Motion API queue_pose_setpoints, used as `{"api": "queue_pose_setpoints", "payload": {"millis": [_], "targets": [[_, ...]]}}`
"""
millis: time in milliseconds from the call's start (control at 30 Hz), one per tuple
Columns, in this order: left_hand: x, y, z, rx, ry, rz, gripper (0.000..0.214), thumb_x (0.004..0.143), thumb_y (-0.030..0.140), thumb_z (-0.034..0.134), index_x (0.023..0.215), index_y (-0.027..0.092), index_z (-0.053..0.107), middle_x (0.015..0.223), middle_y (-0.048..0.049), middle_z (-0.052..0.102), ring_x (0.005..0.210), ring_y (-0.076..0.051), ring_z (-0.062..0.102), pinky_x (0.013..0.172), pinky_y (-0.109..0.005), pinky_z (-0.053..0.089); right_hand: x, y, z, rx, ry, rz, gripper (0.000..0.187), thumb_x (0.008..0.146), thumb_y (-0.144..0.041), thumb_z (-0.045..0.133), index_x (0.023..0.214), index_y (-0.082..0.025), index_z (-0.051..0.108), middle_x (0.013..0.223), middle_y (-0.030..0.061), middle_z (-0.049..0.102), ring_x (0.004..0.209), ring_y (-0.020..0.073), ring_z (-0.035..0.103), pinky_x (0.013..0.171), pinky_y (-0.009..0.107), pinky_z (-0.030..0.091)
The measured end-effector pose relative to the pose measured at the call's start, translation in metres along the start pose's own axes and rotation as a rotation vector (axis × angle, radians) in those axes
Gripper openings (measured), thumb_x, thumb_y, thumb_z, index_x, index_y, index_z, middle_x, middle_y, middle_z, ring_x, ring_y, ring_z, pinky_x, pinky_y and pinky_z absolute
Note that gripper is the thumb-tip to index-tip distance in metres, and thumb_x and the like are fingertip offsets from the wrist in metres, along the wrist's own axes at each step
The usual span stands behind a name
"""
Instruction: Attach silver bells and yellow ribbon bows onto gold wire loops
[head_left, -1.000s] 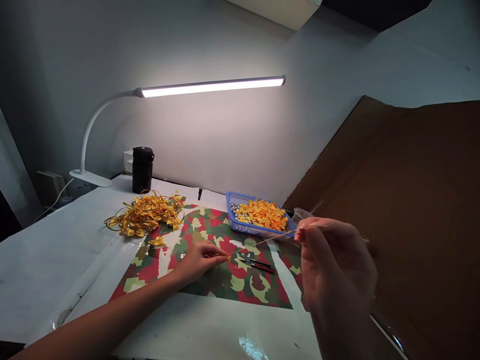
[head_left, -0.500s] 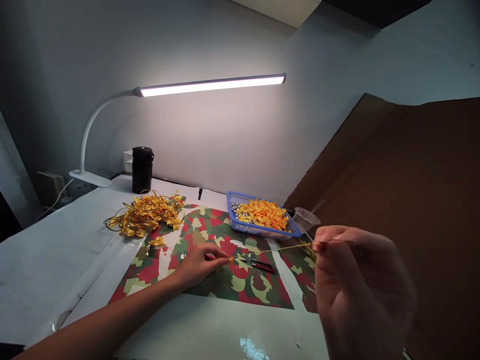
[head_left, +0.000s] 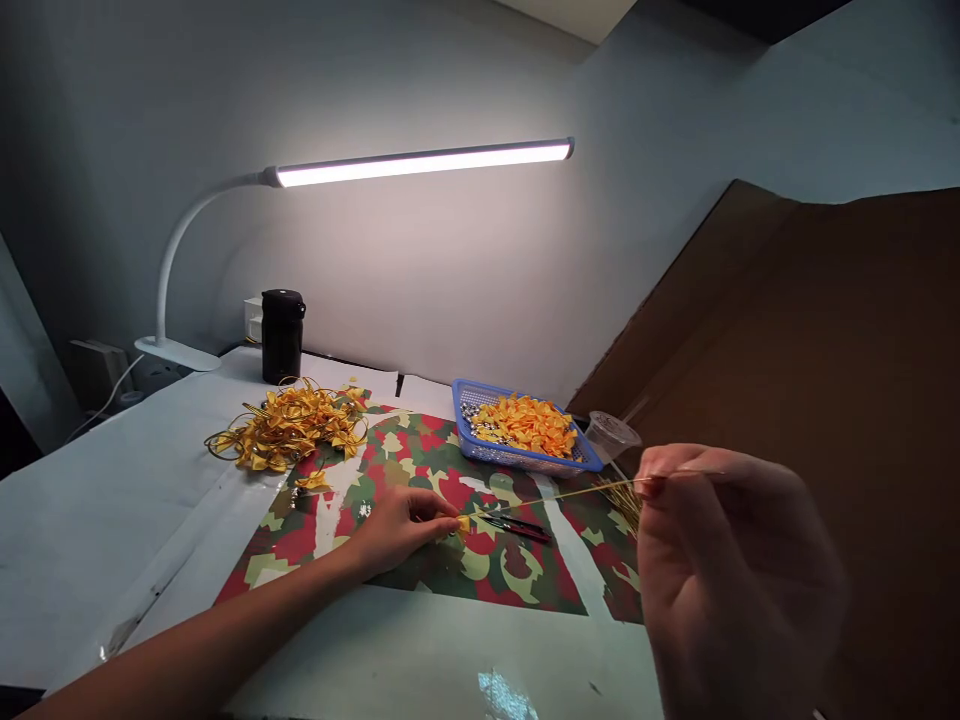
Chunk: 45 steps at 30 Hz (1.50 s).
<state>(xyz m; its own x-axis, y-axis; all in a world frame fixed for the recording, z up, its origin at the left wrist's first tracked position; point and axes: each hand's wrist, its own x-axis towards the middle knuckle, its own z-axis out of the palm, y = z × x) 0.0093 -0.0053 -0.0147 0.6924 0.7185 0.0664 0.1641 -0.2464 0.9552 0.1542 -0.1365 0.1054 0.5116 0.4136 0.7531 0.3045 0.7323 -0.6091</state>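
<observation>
My left hand point(head_left: 401, 530) rests on the camouflage mat point(head_left: 480, 585), its fingertips pinching a small yellow ribbon piece point(head_left: 463, 524). My right hand point(head_left: 739, 585) is raised at the right, with finger and thumb shut on a thin gold wire point(head_left: 570, 494). That wire runs left, and its far end reaches the ribbon piece. Black-handled thread snips point(head_left: 517, 528) lie on the mat just right of the ribbon piece, beneath the wire.
A blue mesh basket point(head_left: 459, 418) holds orange ribbon pieces at the back. A tangled heap of gold ribbon and wire point(head_left: 289, 428) lies at the left. Behind stand a black flask point(head_left: 283, 337) and a clamp lamp point(head_left: 424, 165). A clear plastic cup point(head_left: 611, 436) and brown cardboard point(head_left: 780, 310) are right.
My right hand has moved to the right, drawing the gold wire out longer. My left hand stays in nearly the same place with the ribbon piece.
</observation>
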Motion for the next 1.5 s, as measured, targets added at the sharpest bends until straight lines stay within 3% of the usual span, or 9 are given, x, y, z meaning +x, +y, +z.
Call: {"api": "queue_pose_setpoints", "payload": {"millis": [167,400,600,833,933,1067,1167,1267,1500], "targets": [[0.0,0.0,0.002,0.013,-0.019,0.045,0.027,0.076,0.039,0.065,0.08,0.014,0.073,0.073,-0.0045,0.069,0.066,-0.015,0.062,0.061,-0.024,0.048,0.003,0.001,-0.001,-0.02,0.055,-0.047,0.012,0.076,-0.008,0.068,0.077,-0.019,0.065,0.067,-0.0019,0.059,0.066,0.0132,0.056,0.059,0.027,0.042],[-0.006,0.0,0.006,0.107,0.0,0.192,0.018,0.078,0.032,0.062,0.075,0.018,0.072,0.091,-0.0054,0.07,0.074,-0.016,0.065,0.065,-0.025,0.053,0.004,-0.001,-0.002,-0.04,0.113,-0.053,0.012,0.074,-0.009,0.068,0.074,-0.021,0.064,0.067,-0.0024,0.057,0.066,0.0136,0.055,0.066,0.029,0.044],[-0.007,0.002,0.006,0.166,0.065,0.245,0.014,0.078,0.029,0.062,0.075,0.019,0.071,0.082,-0.0048,0.074,0.075,-0.018,0.067,0.071,-0.027,0.053,0.004,-0.003,-0.002,-0.071,0.127,-0.066,0.014,0.076,-0.007,0.067,0.074,-0.021,0.064,0.068,-0.0027,0.057,0.066,0.0133,0.054,0.066,0.029,0.043],[-0.006,0.004,0.005,0.114,0.066,0.175,0.02,0.079,0.036,0.063,0.085,0.018,0.068,0.073,-0.0028,0.073,0.061,-0.014,0.065,0.061,-0.025,0.053,0.005,-0.003,-0.002,-0.041,0.057,-0.028,0.01,0.076,-0.013,0.069,0.073,-0.021,0.064,0.064,-0.0025,0.057,0.065,0.014,0.055,0.063,0.029,0.044],[-0.005,0.005,0.004,0.102,0.049,0.14,0.018,0.078,0.035,0.063,0.079,0.018,0.068,0.069,-0.002,0.071,0.058,-0.013,0.062,0.057,-0.024,0.051,0.009,0.0,-0.003,-0.006,0.028,0.015,0.009,0.076,-0.014,0.069,0.073,-0.021,0.064,0.064,-0.0021,0.058,0.067,0.0142,0.056,0.065,0.029,0.044],[-0.005,0.006,0.004,0.076,0.006,0.095,0.016,0.075,0.031,0.065,0.078,0.017,0.07,0.076,-0.0036,0.07,0.07,-0.015,0.064,0.066,-0.026,0.052,0.017,0.011,-0.006,0.013,0.071,0.034,0.007,0.073,-0.018,0.072,0.072,-0.021,0.066,0.067,-0.0022,0.062,0.069,0.0139,0.059,0.068,0.029,0.047],[-0.005,0.006,0.006,0.036,-0.044,0.021,0.02,0.075,0.033,0.064,0.083,0.015,0.07,0.074,-0.0025,0.067,0.061,-0.013,0.061,0.051,-0.021,0.049,0.025,0.023,-0.011,0.021,0.111,0.084,0.009,0.07,-0.02,0.075,0.072,-0.021,0.067,0.067,-0.003,0.063,0.067,0.0124,0.06,0.065,0.027,0.049],[-0.007,0.006,0.008,0.001,-0.099,-0.054,0.026,0.076,0.038,0.062,0.086,0.015,0.069,0.066,0.0003,0.061,0.047,-0.009,0.051,0.033,-0.016,0.036,0.031,0.034,-0.016,0.049,0.165,0.126,0.013,0.065,-0.023,0.079,0.071,-0.02,0.067,0.065,-0.004,0.064,0.064,0.0108,0.061,0.065,0.025,0.051],[-0.008,0.004,0.009,0.023,-0.19,-0.06,0.02,0.077,0.033,0.064,0.079,0.014,0.068,0.056,0.0036,0.055,0.043,-0.007,0.045,0.037,-0.017,0.034,0.039,0.05,-0.022,0.07,0.182,0.162,0.014,0.064,-0.024,0.08,0.07,-0.02,0.068,0.066,-0.0045,0.063,0.065,0.0092,0.061,0.065,0.023,0.052]]}}
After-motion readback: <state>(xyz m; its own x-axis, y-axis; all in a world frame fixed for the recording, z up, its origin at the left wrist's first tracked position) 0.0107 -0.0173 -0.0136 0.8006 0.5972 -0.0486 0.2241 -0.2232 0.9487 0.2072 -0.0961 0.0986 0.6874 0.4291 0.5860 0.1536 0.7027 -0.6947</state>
